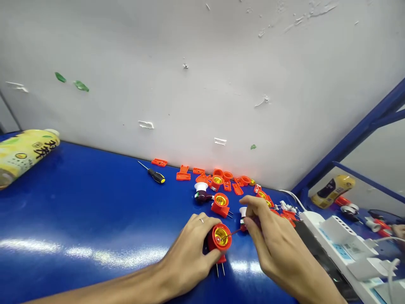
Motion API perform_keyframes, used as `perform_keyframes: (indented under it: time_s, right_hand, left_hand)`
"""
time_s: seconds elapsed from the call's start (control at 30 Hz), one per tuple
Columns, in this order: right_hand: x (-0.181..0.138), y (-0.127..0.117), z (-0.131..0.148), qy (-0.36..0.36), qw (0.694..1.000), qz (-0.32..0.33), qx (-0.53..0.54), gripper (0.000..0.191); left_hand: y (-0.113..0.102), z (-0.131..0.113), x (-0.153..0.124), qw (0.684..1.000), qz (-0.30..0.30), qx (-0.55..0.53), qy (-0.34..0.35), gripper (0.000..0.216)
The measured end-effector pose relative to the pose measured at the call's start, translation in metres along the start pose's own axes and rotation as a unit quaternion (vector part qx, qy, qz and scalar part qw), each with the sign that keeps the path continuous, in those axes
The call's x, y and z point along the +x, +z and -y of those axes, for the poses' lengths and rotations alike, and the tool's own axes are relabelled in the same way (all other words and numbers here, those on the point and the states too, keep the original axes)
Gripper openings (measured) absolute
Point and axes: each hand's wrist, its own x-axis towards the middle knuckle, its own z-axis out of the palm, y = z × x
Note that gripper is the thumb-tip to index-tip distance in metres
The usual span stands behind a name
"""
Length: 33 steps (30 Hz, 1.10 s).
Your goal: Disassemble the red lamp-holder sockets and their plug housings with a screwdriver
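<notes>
My left hand is closed around an orange-red lamp socket. The socket's gold threaded opening tilts up toward me, and two metal plug prongs stick out at its lower end. A thin screwdriver slants from my right hand into that opening; its handle is hidden by the fingers. Just behind lies another orange socket with prongs. Beside it is a dark maroon piece with a white round top. A similar white-and-dark piece shows partly by my right fingertips.
A black-and-yellow screwdriver lies near the wall. Orange plastic covers and more socket parts line the wall's foot. A yellow bottle lies at left. On the right are a white power strip, a blue frame and another yellow bottle.
</notes>
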Motion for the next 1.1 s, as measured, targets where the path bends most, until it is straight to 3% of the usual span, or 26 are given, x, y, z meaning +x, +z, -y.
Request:
perform_keyframes:
  time_s: [0.23,0.37,0.47,0.7,0.87,0.93,1.1]
  right_hand:
    - [0.0013,0.0017,0.0004,-0.003,0.994,-0.085,-0.073,0.017]
    - [0.0012,-0.0038,0.0019,-0.063,0.989,-0.106,-0.081,0.024]
    - [0.0007,-0.0063,0.0015,-0.083,0.985,-0.112,-0.1,0.024]
    - [-0.0016,-0.0037,0.0004,-0.058,0.978,-0.145,-0.137,0.023]
    - [0.0018,-0.0043,0.002,-0.095,0.984,-0.115,-0.1,0.022]
    - [0.0025,-0.0028,0.0011,-0.076,0.986,-0.104,-0.107,0.023]
    - [0.0015,-0.0018,0.0021,-0.058,0.979,-0.147,-0.13,0.025]
  left_hand:
    - [-0.0021,-0.0034,-0.0016,0.999,0.003,-0.002,0.036,0.032]
    - [-0.0024,-0.0055,-0.0004,0.999,-0.008,-0.007,0.034,0.036]
    - [-0.0028,-0.0064,-0.0001,1.0,-0.002,-0.007,0.018,0.034]
    - [-0.0033,-0.0032,-0.001,1.0,-0.005,-0.01,0.027,0.037]
    - [-0.003,-0.0033,0.0014,1.0,-0.006,-0.013,0.01,0.034]
    - [-0.0032,-0.0038,0.002,1.0,-0.006,-0.01,0.004,0.035]
    - [-0.0033,-0.0041,0.0016,1.0,-0.005,-0.015,0.01,0.037]
